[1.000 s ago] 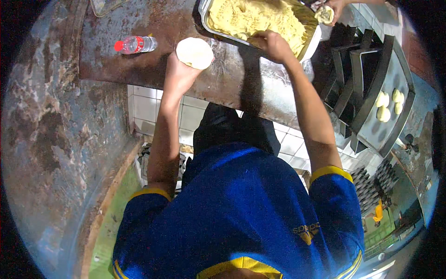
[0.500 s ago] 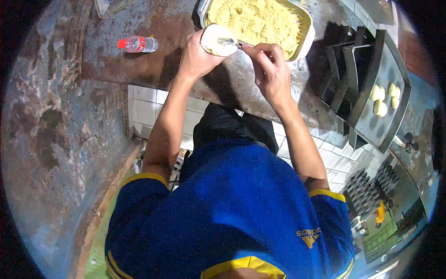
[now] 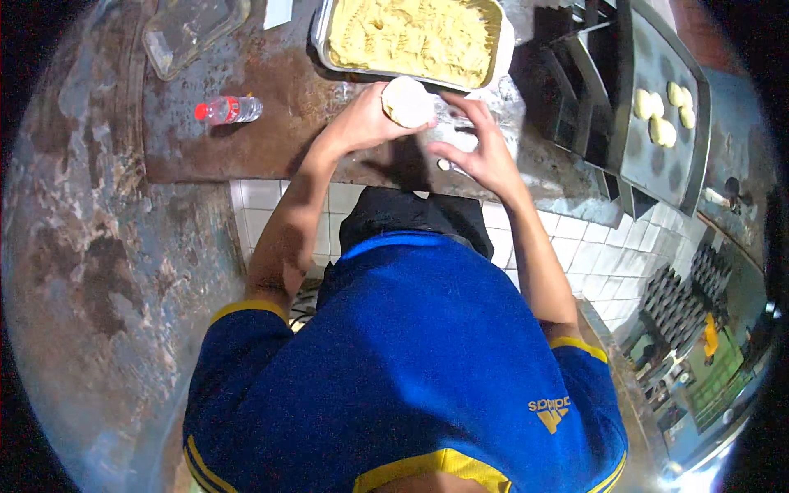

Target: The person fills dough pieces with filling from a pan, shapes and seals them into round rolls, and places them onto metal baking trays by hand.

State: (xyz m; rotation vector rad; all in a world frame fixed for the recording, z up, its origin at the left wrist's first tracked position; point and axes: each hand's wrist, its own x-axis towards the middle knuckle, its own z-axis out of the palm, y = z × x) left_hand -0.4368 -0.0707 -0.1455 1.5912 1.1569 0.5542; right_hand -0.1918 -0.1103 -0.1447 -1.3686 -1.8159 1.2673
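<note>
A round, flat piece of pale dough [image 3: 408, 102] rests in my left hand [image 3: 362, 123], whose fingers curl around it from below. Just to its right is my right hand [image 3: 485, 152], thumb and forefinger spread apart, with no tool clearly visible in it. A small whitish bit [image 3: 444, 164] shows by the right thumb; I cannot make out what it is. Directly beyond both hands stands a white rectangular tub [image 3: 503, 51] filled with a yellow, ridged mash [image 3: 415, 37].
A small clear bottle with a red cap [image 3: 230, 110] lies at the left. Behind it sits a worn shallow tray [image 3: 168, 57]. To the right, a dark metal tray [image 3: 645, 164] holding several dough balls [image 3: 662, 131] rests on stacked metal trays or racks [image 3: 579, 90].
The small metal utensil that my right hand held against the dough is no longer visible. My right fingers have spread apart. The whole view has shifted, showing more of the far table.
</note>
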